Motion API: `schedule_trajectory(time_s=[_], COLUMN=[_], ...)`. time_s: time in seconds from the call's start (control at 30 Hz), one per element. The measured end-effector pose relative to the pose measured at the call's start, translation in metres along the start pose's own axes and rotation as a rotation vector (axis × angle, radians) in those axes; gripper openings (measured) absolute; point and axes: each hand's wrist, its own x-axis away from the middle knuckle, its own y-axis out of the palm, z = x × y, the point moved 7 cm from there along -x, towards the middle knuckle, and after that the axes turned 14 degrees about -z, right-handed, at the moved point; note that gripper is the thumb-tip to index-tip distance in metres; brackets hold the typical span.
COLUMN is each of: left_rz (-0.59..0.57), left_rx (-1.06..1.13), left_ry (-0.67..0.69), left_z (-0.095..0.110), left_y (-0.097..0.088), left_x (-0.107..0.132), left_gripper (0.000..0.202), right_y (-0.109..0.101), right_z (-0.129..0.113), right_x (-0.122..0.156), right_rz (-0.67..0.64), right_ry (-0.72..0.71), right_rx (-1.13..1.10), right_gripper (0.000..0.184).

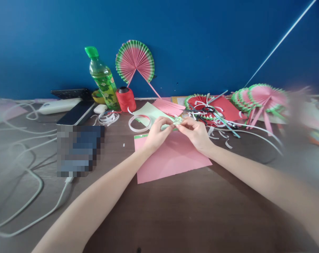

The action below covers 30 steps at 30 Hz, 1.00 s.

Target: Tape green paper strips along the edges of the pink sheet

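Note:
Both hands meet above a pink paper sheet point(172, 154) that has a green strip along its far left edge. My left hand point(159, 131) pinches a small pale green piece of paper point(178, 121) between thumb and fingers. From the other side, my right hand point(197, 133) pinches the same piece. Whether this piece joins the sheet underneath is hidden by the fingers. Just behind lie a light green sheet point(150, 111) and a roll of tape point(139, 123). A pleated pink paper point(170, 106) rests beyond them.
Against the blue wall stand a green bottle point(103, 80), a red thread spool point(126, 99) and a round folded fan point(135, 61). More fans point(266, 96), scissors and paper scraps lie right. A phone point(81, 151) with a white cable point(61, 196) is left.

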Motion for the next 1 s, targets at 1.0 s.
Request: schedule_trajectory(time_s=[1.0], left_rz=[-0.008], left_rx=[0.046], left_ry=[-0.031], left_z=[-0.0018], left_y=[0.0007], left_x=[0.0004], left_gripper=[0.008], right_y=[0.0021], right_z=[0.0022], right_x=[-0.0010], right_rz=[-0.019], right_ry=[0.015], right_rx=[-0.027], right_gripper=[0.019])
